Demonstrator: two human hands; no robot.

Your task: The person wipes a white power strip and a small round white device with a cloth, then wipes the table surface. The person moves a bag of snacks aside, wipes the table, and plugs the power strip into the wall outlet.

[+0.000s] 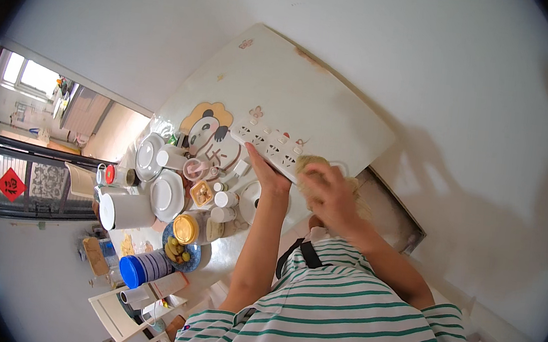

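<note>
A white power strip (273, 149) with several sockets and switches is held up over the table, tilted across the view. My left hand (273, 175) grips it from below along its near edge. At the strip's right end, my right hand (332, 196) is blurred and holds a pale yellowish cloth (313, 164). Part of that cloth shows above the fingers and part behind the hand. The cloth covers the strip's right end, so whether it touches the surface cannot be made out.
The table (330, 97) has a panda print and meets the wall. To the left crowd lidded white dishes (167, 195), a white canister (126, 211), a yellow-lidded jar (186, 229), a fruit plate (191, 261) and a blue-lidded tub (140, 270). A chair (117, 311) stands at lower left.
</note>
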